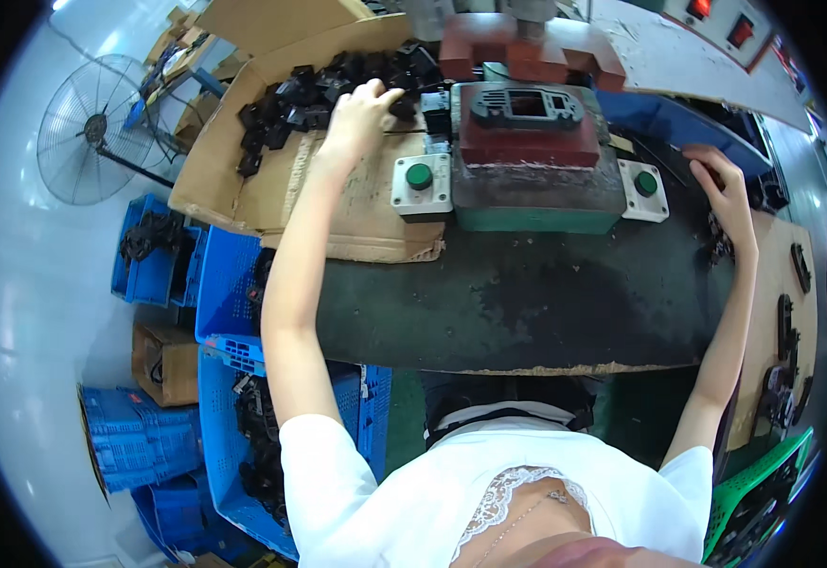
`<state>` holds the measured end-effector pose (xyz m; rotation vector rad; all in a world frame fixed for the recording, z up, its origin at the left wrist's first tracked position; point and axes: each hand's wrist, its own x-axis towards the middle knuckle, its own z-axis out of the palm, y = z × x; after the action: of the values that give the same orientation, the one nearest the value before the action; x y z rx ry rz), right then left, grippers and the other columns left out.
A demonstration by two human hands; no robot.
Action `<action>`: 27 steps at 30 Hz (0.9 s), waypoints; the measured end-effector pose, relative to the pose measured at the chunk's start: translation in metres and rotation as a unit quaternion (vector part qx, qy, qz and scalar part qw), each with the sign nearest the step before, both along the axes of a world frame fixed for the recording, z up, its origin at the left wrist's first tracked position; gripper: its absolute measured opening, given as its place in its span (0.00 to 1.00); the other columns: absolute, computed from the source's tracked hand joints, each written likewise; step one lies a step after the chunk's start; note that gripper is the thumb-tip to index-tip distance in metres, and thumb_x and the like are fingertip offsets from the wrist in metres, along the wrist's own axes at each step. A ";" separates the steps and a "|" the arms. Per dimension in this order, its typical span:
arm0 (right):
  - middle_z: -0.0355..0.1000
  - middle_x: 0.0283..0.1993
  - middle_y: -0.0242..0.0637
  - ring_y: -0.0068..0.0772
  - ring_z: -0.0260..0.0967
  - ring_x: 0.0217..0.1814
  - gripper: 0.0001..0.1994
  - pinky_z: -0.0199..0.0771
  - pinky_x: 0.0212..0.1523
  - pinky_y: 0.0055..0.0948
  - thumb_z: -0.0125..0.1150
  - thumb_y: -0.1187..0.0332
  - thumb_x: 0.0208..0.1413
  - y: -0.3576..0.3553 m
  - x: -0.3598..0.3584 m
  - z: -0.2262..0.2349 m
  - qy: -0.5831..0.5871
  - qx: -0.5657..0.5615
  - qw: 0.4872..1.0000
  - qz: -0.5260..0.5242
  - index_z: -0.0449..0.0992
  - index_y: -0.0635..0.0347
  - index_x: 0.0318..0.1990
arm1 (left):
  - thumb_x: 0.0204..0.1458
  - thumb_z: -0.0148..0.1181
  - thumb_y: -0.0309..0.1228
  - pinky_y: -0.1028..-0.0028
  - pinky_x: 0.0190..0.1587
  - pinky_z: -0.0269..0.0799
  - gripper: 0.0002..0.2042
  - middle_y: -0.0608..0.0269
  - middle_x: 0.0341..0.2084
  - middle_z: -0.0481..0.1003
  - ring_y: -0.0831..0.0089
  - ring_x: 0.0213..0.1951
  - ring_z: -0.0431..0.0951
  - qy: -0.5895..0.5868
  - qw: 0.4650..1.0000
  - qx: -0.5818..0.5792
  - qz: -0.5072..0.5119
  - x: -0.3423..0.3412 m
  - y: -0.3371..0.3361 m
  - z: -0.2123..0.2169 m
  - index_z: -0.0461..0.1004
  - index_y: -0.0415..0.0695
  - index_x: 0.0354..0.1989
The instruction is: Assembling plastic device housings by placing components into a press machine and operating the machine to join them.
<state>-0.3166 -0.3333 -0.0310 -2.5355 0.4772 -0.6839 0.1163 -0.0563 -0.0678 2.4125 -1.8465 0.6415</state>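
My left hand (361, 118) reaches over the open cardboard box (224, 180) at the far left. Its fingers are bent around a small black plastic part (402, 109), partly hidden by them. Many similar black parts (337, 80) are heaped behind it. To the right, my right hand (724, 185) hovers by the bench's right edge, its fingers loosely curled with a gap between thumb and forefinger. A thin dark rod (661, 156) lies beside it. Between my hands, a dark oblong panel (527, 106) with a window sits on the red block (527, 147) of a press fixture.
Green push buttons (419, 176) (645, 184) flank the fixture base (536, 220). A red press head (527, 52) hangs behind it. Blue crates (229, 426) of black parts stand left; a blue bin (688, 123) lies back right. A side board (764, 312) holds dark parts. A fan (96, 128) stands far left.
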 end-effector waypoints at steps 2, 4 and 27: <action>0.72 0.40 0.43 0.32 0.68 0.43 0.10 0.64 0.47 0.25 0.51 0.72 0.56 -0.017 -0.012 -0.006 -0.018 -0.019 1.000 -0.013 0.71 0.72 0.39 | 0.41 0.59 0.27 0.66 0.36 0.71 0.20 0.60 0.34 0.69 0.62 0.36 0.73 -0.077 0.995 -0.056 -0.023 0.006 0.011 -0.005 0.72 0.50 0.47; 0.73 0.39 0.42 0.31 0.70 0.40 0.11 0.66 0.45 0.26 0.54 0.70 0.55 -0.026 -0.016 -0.008 -0.038 -0.017 0.998 -0.037 0.72 0.71 0.40 | 0.44 0.56 0.27 0.66 0.34 0.72 0.13 0.61 0.35 0.70 0.60 0.32 0.75 -0.106 0.993 -0.047 0.032 0.009 0.020 -0.008 0.74 0.47 0.40; 0.73 0.29 0.40 0.28 0.69 0.30 0.16 0.69 0.33 0.22 0.49 0.90 0.35 -0.055 -0.054 -0.029 0.117 0.078 0.986 -0.095 0.76 0.68 0.33 | 0.35 0.60 0.20 0.68 0.40 0.71 0.21 0.54 0.37 0.70 0.57 0.36 0.73 0.062 0.992 -0.092 -0.051 -0.009 0.011 0.012 0.69 0.41 0.43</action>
<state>-0.3701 -0.3879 -0.0599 -2.4511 0.8280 -0.3954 0.1068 -0.0449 -0.0563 2.1750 -1.7641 0.6104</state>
